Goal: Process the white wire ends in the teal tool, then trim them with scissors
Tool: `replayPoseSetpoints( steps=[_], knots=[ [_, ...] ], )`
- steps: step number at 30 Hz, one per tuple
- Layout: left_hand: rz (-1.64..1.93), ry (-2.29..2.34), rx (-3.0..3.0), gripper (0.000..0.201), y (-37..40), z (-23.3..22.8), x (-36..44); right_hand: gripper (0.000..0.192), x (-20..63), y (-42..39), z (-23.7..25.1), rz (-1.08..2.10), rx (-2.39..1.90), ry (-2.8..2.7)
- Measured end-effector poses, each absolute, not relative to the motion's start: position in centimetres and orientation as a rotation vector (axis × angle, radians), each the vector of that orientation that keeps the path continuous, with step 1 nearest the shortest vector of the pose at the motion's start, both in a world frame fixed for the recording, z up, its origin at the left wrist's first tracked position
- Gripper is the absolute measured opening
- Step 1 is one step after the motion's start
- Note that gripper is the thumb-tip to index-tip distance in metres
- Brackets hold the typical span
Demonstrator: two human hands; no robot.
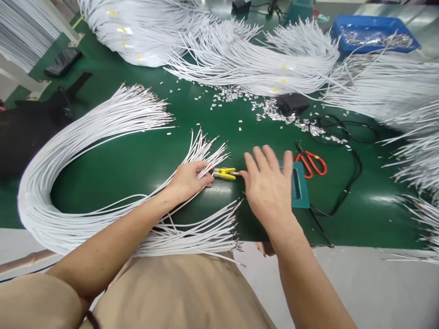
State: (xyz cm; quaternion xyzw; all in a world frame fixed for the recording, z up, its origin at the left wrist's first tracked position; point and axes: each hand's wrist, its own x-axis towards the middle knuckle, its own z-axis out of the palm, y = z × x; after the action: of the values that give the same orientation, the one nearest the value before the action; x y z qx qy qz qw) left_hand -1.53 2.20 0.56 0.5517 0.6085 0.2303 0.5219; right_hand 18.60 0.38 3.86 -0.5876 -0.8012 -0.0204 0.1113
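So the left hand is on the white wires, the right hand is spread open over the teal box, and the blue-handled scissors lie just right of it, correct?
Not quite: the scissors have red handles, not blue, as the head view shows. The rest stands: the left hand rests on the white wires, the right hand is spread open over the teal box, and the scissors lie just right of it.

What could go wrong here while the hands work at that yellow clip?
The left hand pinches only a few white wires beside the yellow clip; one might slip free. The right hand hovers spread near the red scissors and black cable, which it might snag.
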Motion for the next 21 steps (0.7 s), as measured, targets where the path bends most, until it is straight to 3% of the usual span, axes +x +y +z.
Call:
replayPoseSetpoints(
  steps=[10, 17, 21],
  knots=[
    [0.626, 1.448, 1.262, 0.035, 2.2, 1.6, -2.5, 0.038, 18.0, -0.1, 3.5, -0.088, -1.858, -2.193],
    [0.761, 1.326, 1.17, 0.062, 1.5, 4.2, -4.0, 0.022, 10.8, -4.8, 4.5, 0.317, -1.002, -2.449],
    [0.738, 1.285, 1.15, 0.052, 0.9, 5.4, -4.6, 0.025, 7.9, -6.3, 3.8, 0.21, -0.918, -2.545]
  ],
)
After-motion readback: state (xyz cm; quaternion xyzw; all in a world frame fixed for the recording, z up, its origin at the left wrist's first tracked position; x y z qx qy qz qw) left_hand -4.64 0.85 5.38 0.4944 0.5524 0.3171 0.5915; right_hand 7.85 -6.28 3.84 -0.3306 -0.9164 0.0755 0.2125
